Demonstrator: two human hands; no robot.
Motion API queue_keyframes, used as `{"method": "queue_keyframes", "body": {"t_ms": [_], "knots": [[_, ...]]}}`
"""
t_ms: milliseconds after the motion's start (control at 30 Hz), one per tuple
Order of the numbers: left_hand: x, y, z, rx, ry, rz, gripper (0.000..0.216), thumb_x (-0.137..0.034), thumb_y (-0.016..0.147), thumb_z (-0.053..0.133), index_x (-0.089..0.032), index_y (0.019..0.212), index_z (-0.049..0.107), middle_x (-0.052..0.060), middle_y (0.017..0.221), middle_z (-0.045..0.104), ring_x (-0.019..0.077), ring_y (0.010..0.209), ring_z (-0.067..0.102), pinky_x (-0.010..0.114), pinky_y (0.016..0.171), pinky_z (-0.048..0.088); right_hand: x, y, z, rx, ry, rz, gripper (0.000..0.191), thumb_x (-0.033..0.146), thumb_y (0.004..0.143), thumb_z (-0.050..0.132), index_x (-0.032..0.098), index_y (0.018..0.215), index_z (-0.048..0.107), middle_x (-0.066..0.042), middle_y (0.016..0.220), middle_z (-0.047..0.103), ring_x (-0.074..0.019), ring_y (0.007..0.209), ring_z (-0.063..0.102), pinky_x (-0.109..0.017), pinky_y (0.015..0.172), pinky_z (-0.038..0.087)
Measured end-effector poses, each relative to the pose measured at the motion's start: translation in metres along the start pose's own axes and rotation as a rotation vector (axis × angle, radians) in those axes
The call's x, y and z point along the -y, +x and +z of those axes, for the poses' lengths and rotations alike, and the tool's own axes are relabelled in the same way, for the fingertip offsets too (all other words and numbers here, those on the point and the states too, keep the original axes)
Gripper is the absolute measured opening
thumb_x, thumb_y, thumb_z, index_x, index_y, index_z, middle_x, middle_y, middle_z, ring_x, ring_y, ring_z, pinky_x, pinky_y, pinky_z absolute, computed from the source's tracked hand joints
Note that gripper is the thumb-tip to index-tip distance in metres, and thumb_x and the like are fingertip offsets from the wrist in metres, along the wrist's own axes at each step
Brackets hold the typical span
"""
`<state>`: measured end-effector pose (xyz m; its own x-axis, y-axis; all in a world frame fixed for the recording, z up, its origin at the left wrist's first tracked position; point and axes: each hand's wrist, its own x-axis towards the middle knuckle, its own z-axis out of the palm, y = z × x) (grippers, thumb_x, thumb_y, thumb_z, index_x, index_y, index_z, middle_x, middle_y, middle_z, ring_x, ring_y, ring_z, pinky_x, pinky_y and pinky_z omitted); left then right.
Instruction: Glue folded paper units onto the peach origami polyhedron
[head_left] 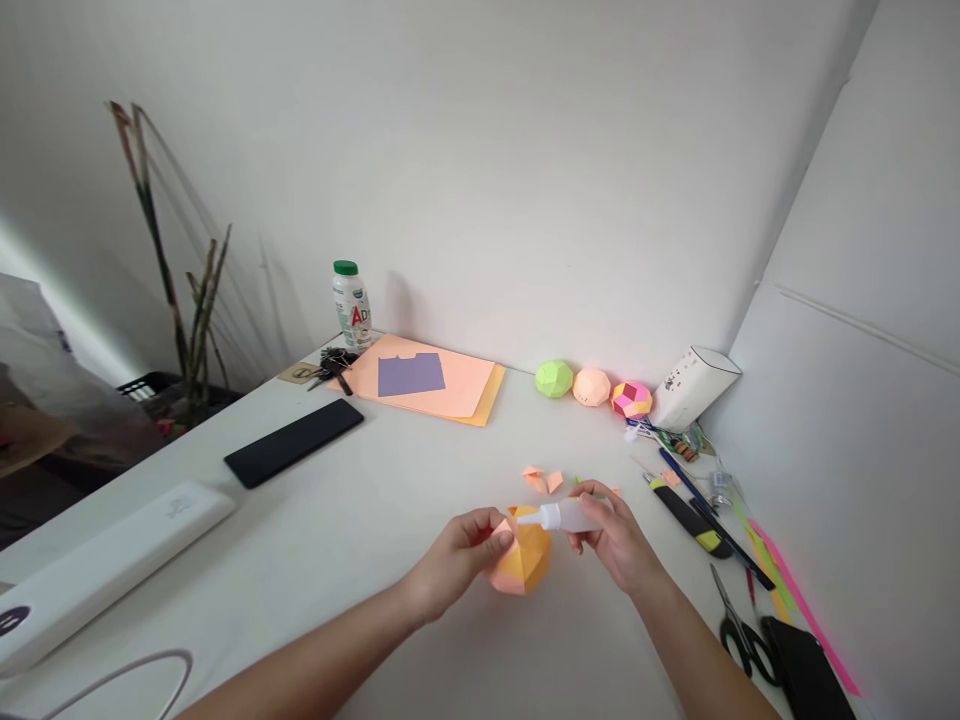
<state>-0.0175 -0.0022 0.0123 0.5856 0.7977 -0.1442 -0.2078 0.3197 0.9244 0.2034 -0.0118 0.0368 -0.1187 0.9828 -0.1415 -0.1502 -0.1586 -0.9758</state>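
Orange-and-peach faceted paper ball (532, 563), lower centre of the frame, looks light and easily crushed, best held by its folded edges; my left fingers (491, 550) pinch peach paper (512, 527) at its upper left, my right fingers (601, 493) wrapped round a white plastic squeeze bottle (571, 516).

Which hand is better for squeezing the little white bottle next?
Probably the right hand: it holds the little white bottle, its nozzle pointing toward the peach paper. The left hand is busy pinching that paper.
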Motion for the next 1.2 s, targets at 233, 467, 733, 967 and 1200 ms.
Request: {"method": "queue_keyframes", "body": {"t_ms": [233, 467, 733, 967, 1200], "knots": [[0.0008, 0.0007, -0.0010, -0.022, -0.064, -0.026, 0.035, -0.048, 0.075, 0.066, -0.015, 0.072, 0.057, 0.001, 0.071, 0.062, 0.0127, 0.061, 0.055, 0.025, 0.062, 0.041, 0.0015, -0.0011, 0.0033, -0.008, -0.017, 0.008, 0.023, 0.042, 0.081, 0.063, 0.020, 0.083, 0.056, 0.002, 0.062, 0.056, -0.0119, 0.051, 0.053, -0.027, 0.052, 0.039], [-0.0023, -0.0017, 0.0004, -0.020, -0.091, -0.015, 0.036, -0.050, 0.072, 0.068, -0.016, 0.075, 0.057, 0.002, 0.073, 0.063, 0.0128, 0.062, 0.055, 0.025, 0.061, 0.042, -0.0014, -0.0014, 0.0057, -0.005, -0.028, -0.001, 0.023, 0.042, 0.081, 0.063, 0.021, 0.087, 0.056, 0.002, 0.064, 0.056, -0.0125, 0.052, 0.052, -0.028, 0.054, 0.039], [-0.0039, -0.0004, -0.0004, -0.030, -0.088, -0.009, 0.037, -0.050, 0.072, 0.068, -0.016, 0.074, 0.057, 0.001, 0.072, 0.062, 0.0124, 0.061, 0.055, 0.025, 0.061, 0.041, -0.0010, -0.0020, 0.0068, -0.027, -0.061, -0.068, 0.024, 0.043, 0.078, 0.066, 0.022, 0.087, 0.057, 0.001, 0.073, 0.058, -0.0117, 0.054, 0.051, -0.028, 0.054, 0.039], [-0.0037, 0.0002, -0.0008, -0.038, -0.100, -0.010, 0.038, -0.052, 0.071, 0.069, -0.016, 0.074, 0.057, 0.001, 0.071, 0.062, 0.0123, 0.060, 0.054, 0.025, 0.061, 0.041, 0.0008, -0.0033, 0.0053, -0.015, -0.070, -0.096, 0.023, 0.042, 0.079, 0.065, 0.022, 0.087, 0.057, 0.001, 0.074, 0.058, -0.0121, 0.055, 0.052, -0.029, 0.056, 0.041], [-0.0010, 0.0012, -0.0023, -0.042, -0.130, -0.008, 0.038, -0.051, 0.071, 0.069, -0.015, 0.073, 0.057, 0.001, 0.071, 0.061, 0.0123, 0.061, 0.053, 0.026, 0.062, 0.040, -0.0009, -0.0029, 0.0041, 0.007, -0.145, -0.092, 0.023, 0.041, 0.080, 0.064, 0.021, 0.089, 0.056, 0.000, 0.075, 0.057, -0.0122, 0.054, 0.052, -0.030, 0.056, 0.040]]}}
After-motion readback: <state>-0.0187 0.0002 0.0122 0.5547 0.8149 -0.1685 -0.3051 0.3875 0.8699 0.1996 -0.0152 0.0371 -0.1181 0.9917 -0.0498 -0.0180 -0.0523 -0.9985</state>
